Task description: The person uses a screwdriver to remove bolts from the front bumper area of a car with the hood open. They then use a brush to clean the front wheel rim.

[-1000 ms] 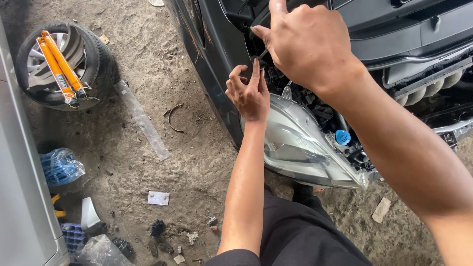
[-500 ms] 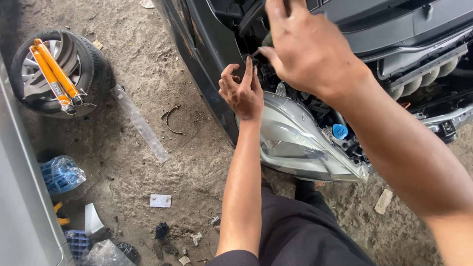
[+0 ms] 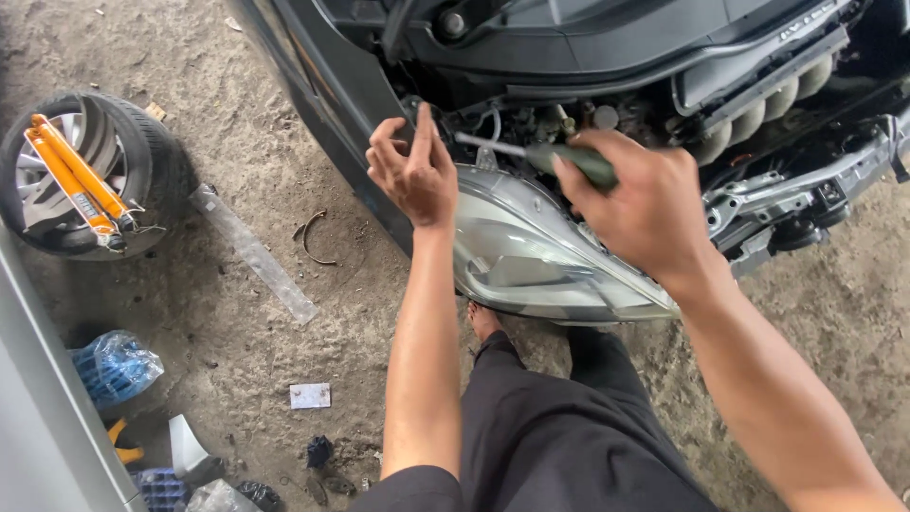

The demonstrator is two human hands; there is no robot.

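Observation:
A clear headlight sits at the front corner of a dark car with its engine bay exposed. My left hand rests at the headlight's upper left edge by the fender, fingers partly curled, holding nothing that I can see. My right hand grips a green-handled screwdriver. Its metal shaft points left toward the top of the headlight, close to my left hand's fingers.
A wheel with yellow shock absorbers on it lies at the left. A long clear strip and a curved metal piece lie on the dirt floor. Blue wrapped items and small debris sit lower left. My dark trousers fill the bottom.
My right hand came down from the engine bay's upper edge and now holds the screwdriver at the headlight's top. My left hand stays at the headlight's corner.

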